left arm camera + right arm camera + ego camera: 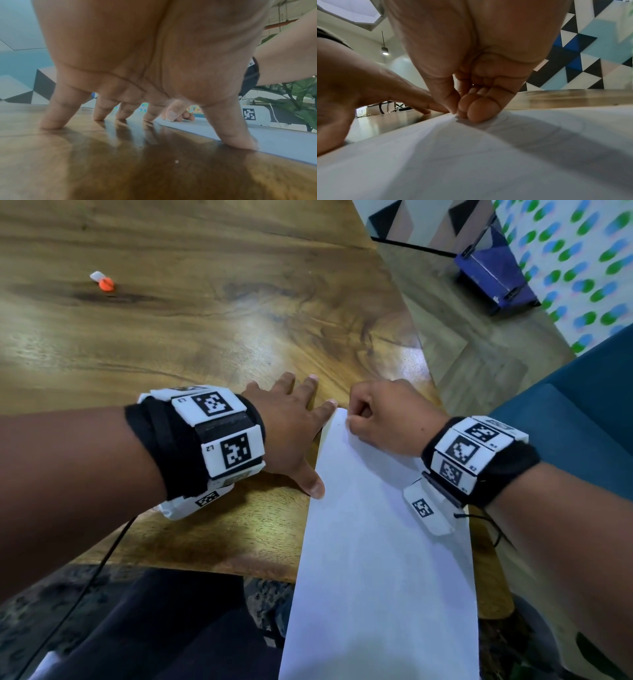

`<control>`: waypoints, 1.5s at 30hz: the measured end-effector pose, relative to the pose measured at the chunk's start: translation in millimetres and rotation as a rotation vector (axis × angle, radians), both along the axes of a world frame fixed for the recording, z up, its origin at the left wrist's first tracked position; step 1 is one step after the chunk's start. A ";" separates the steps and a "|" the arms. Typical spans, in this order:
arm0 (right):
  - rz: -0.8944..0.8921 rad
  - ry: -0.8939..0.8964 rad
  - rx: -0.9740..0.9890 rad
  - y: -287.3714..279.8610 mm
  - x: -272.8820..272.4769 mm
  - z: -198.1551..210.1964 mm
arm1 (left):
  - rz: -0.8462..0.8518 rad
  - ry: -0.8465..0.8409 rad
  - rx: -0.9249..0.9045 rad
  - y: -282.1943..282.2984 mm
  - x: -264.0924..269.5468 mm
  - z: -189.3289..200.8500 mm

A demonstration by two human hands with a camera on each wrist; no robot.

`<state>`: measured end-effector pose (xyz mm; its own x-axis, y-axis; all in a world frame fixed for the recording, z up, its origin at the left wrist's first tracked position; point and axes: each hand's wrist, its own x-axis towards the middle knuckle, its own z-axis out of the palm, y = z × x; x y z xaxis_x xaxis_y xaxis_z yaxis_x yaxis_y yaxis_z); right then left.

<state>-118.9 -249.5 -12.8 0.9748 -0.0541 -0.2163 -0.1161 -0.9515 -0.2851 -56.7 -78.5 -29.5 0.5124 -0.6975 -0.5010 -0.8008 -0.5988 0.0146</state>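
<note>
Head view: a long white paper strip (376, 542) is seen lying on the wooden table (205, 320) at about 5 o'clock in the picture. Its long axis is laid from 6 o'clock towards 12 o'clock, leaning slightly to 11. The far short end is pointed away from the person. The near end is carried past the table's near edge, over the person's lap.

The left hand (291, 433) is spread open at 9 o'clock of the strip's far end, with straight fingers propped on the wood. Its thumb (313, 484) is set against the strip's left long edge, and the index fingertip is placed at the far left corner.

The right hand (387, 419) is curled over the far end, at 12 o'clock on the strip. In the right wrist view its thumb and bunched fingertips are seen meeting on the paper's left edge, which is pinched there and slightly lifted. The wrist is rested on the strip.

A small orange and white object (107, 284) is left well apart at 10 o'clock on the table.
</note>
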 end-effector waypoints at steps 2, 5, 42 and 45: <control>-0.007 0.002 0.001 -0.5 -0.5 0.2 | 0.000 -0.001 -0.006 0.5 0.2 -0.9; 0.054 0.026 -0.013 8.8 -14.9 -2.7 | 0.006 0.008 -0.005 -0.4 -0.4 -0.3; 0.004 -0.009 0.001 16.4 -37.2 -12.5 | -0.005 0.001 -0.020 -0.4 -7.2 -3.4; 0.050 0.022 0.037 28.3 -42.1 -13.0 | -0.014 -0.008 -0.024 -0.5 -6.7 -4.3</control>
